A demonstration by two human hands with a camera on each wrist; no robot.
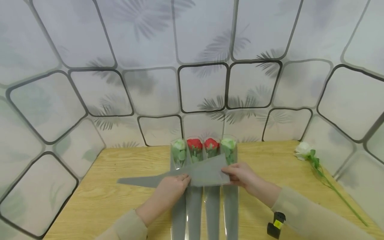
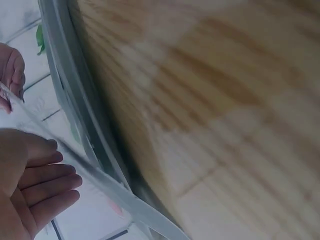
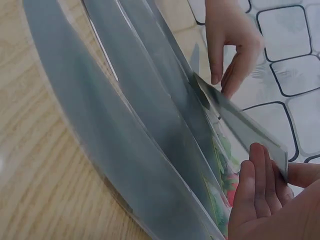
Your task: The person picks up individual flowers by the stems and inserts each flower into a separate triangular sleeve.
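A grey, see-through, tapering flower sleeve [image 1: 207, 171] lies crosswise over several sleeved flowers, its narrow end pointing left. My right hand [image 1: 241, 176] pinches its wide end, with thumb and fingers on opposite sides in the right wrist view. Fairly straight fingers of my left hand [image 1: 172, 190] touch the sleeve near its middle; the left wrist view shows that palm [image 2: 30, 190]. Beneath it, two red roses [image 1: 195, 144] stand between pale green-white blooms [image 1: 179, 145], each in its own long grey sleeve [image 1: 194, 213]. The crosswise sleeve hides parts of their stems.
One unwrapped white rose [image 1: 303, 150] with a long green stem lies on the wooden table [image 1: 126, 206] along the right edge. Patterned cloth walls [image 1: 156, 90] rise behind the table and on both sides. A black band with a yellow mark circles the right wrist.
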